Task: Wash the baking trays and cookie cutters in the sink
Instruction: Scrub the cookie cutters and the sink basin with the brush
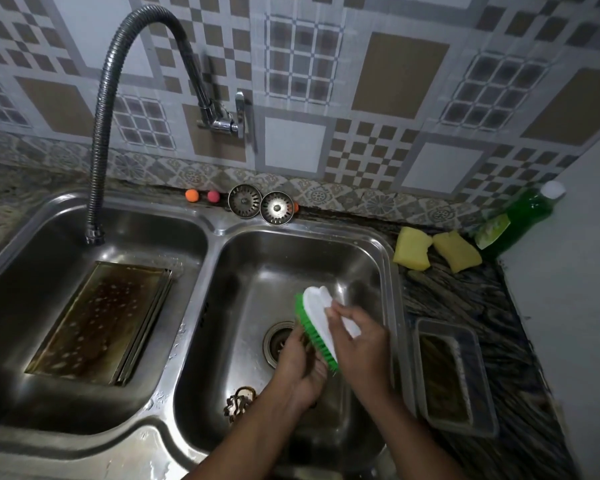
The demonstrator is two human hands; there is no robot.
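Both forearms reach in from the bottom edge and meet over the right bowl of the sink (216, 233), just right of the drain (274, 341). The right hand (359, 344) lies on top, fingers and thumb curled round the white plastic back of a brush (321, 308), which is tipped on its side so that its green bristles (317, 336) face left and down. The left hand (303, 367) sits under the bristles, palm up, with its fingers curled in against them. Whether it has anything in its grasp cannot be told, for the brush and the fingers hide the spot. The sink is dull steel, wet and streaked, with rounded corners. A cutter (239, 403) of thin, scalloped, browned metal lies flat on the bowl floor below and left of the drain, just beside the left wrist and apart from both hands. Well left of the drain, across the divider, stacked rectangular trays (97, 320) lean in the other bowl, the top one stained dark brown and dotted with pale spots. Right of the drain, on the dark streaked counter, stands a small rectangular tin (445, 379) with a grey rim and a browned bottom, near the right forearm but not touching it. Above and right of the drain lie two yellow sponges (413, 249). A ribbed metal hose (99, 133) hangs over the left bowl.
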